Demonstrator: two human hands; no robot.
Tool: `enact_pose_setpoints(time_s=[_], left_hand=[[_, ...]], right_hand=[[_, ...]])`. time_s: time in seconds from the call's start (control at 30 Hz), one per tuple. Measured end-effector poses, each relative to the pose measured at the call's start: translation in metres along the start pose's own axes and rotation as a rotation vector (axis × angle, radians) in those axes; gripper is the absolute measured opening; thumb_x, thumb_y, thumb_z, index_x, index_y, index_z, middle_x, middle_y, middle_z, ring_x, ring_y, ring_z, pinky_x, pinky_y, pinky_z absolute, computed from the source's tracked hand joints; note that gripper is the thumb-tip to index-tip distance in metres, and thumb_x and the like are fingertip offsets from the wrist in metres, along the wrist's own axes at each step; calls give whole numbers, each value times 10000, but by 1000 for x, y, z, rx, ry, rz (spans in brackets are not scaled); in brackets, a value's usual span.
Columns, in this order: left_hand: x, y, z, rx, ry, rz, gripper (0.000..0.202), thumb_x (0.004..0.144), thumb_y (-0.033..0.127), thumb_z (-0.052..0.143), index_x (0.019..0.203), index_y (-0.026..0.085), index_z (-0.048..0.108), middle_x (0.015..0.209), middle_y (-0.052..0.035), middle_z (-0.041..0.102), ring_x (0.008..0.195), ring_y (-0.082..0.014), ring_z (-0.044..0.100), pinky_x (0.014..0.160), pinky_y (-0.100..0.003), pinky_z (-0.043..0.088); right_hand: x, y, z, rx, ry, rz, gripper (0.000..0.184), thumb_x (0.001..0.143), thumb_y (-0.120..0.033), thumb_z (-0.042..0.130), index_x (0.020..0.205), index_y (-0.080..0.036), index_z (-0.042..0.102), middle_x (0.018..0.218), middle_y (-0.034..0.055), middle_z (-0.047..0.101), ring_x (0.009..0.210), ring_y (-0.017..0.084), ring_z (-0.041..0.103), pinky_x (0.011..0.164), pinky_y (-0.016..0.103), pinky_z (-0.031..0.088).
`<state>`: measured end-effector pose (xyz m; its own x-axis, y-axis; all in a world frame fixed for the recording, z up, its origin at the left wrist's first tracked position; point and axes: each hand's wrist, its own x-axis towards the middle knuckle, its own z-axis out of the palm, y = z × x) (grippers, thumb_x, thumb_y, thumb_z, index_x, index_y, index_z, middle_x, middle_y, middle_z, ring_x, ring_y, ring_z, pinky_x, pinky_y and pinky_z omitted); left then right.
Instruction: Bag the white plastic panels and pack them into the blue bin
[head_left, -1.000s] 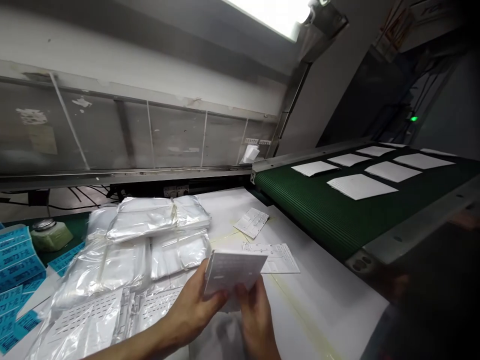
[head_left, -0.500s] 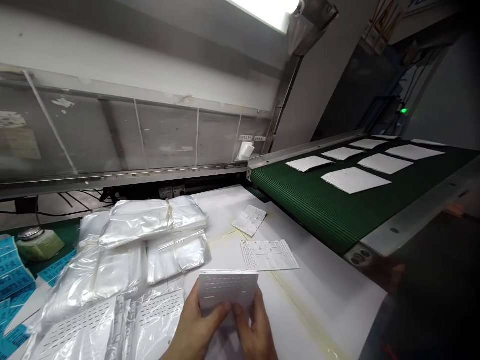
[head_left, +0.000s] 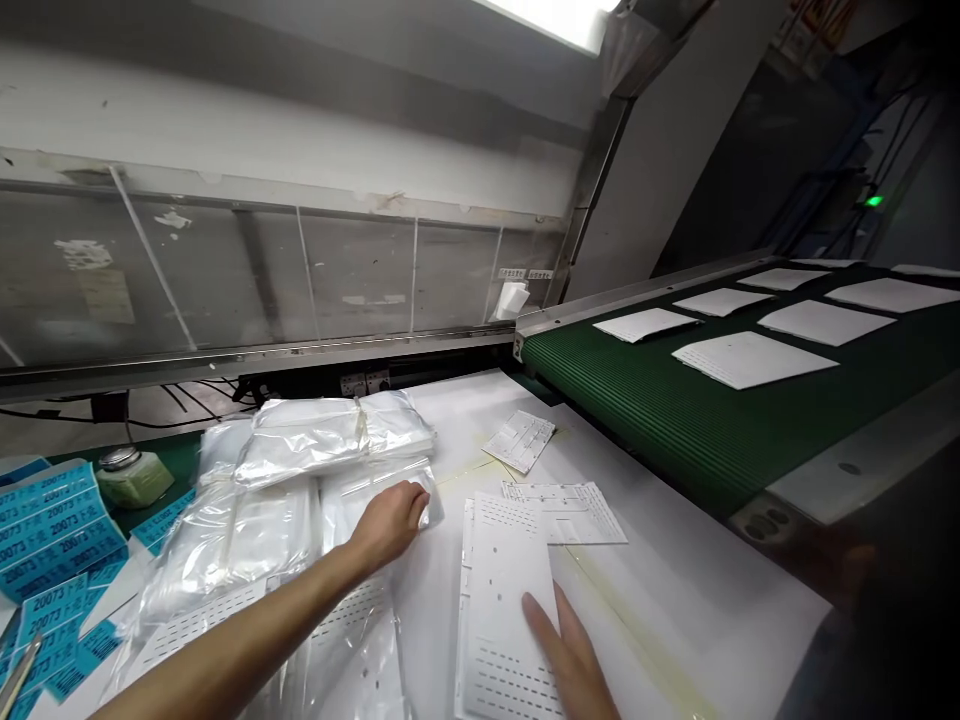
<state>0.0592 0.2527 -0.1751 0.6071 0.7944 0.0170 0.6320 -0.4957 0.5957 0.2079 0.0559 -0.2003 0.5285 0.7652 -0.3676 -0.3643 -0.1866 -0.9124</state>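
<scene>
My left hand (head_left: pixel 394 515) reaches over the clear plastic bags (head_left: pixel 345 505), its fingers curled and pinched at the right end of the smaller bundle. In front of me, my right hand (head_left: pixel 574 650) grips the right edge of a stack of white slotted sheets (head_left: pixel 504 600), thumb on top. The stack stands long side towards me and partly covers a white printed sheet (head_left: pixel 589 515) lying flat behind it. A smaller white printed piece (head_left: pixel 520 441) lies farther back. Beneath my left forearm, slotted sheets in clear bags (head_left: pixel 352 640) are partly hidden.
On the right runs a green conveyor belt (head_left: pixel 630 400) bearing several white flat pieces. Blue printed labels (head_left: pixel 56 520) and a glass jar with a metal lid (head_left: pixel 133 475) are at the left. A grey panel with transparent dividers (head_left: pixel 360 270) stands along the back.
My left hand has let go of the white stack and moved left and forward onto the bags. My right hand has lowered the stack and turned it lengthwise. The view has shifted slightly left.
</scene>
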Motion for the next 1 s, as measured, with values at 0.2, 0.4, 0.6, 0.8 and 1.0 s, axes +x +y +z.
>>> enact_pose_setpoints(time_s=[0.2,0.4,0.6,0.8,1.0], left_hand=[[40,-20,19,320,-124,-29,266,864,379,567,974,139,599,928,-39,633,824,-172,612,760,-381,506],[34,-23,20,407,-131,-9,228,897,349,523,926,138,602,852,-19,631,746,-144,609,695,-333,514],[30,-22,20,425,-108,23,280,910,394,479,886,140,592,819,-12,611,693,-132,582,663,-313,491],[34,-23,24,389,-128,16,262,892,394,507,867,144,581,748,8,590,626,-120,552,615,-291,469],[34,-27,14,311,-126,17,304,913,400,471,818,140,595,726,9,601,642,-125,572,643,-301,477]], right_hand=[[1,16,-5,-42,41,-100,776,768,-581,594,1410,-243,316,1352,68,522,1245,305,459,1036,426,370],[3,16,-5,-118,-6,-171,659,793,-571,563,1354,-270,395,1357,40,516,1256,272,444,1038,415,366],[3,17,-7,-87,-49,-176,669,805,-561,550,1372,-256,366,1336,62,531,1210,272,492,993,399,422],[2,16,-7,-33,-63,-215,639,811,-546,553,1349,-237,398,1308,77,548,1182,275,512,977,412,436],[2,19,-9,7,-79,-206,649,821,-527,556,1371,-240,367,1286,88,564,1147,276,538,955,428,451]])
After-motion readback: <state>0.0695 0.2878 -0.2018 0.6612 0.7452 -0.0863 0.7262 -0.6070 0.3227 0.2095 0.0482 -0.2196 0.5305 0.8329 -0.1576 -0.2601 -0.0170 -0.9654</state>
